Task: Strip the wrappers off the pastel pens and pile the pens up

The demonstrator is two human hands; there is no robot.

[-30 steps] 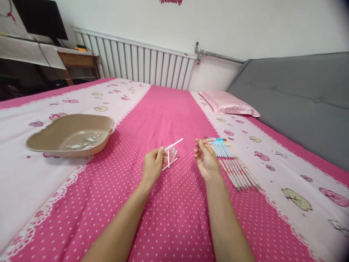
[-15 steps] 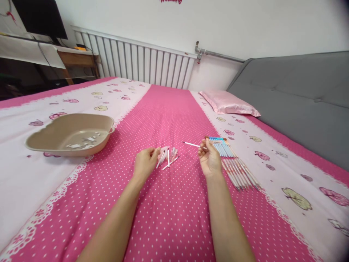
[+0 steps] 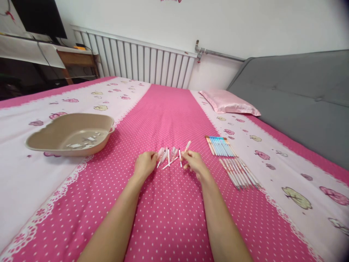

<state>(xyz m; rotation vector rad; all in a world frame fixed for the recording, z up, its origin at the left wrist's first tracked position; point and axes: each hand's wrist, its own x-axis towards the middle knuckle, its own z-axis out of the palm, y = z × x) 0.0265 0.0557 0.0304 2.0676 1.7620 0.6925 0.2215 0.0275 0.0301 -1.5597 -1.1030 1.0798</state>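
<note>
Shifted left since the earlier frame: your right hand, which pinched one pale pink pen part. White refills lay between it and your left hand, fingers bunched, contents indiscernible.

Wht wall w/ rad against it, blk monitor on desk at L, grey hdbd at R.

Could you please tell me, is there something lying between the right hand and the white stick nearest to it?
Nothing visible: the nearest white stick lies right by the fingertips of the right hand; whether they touch is unclear. The pale pink tube in that hand points away, not across the gap.
</note>
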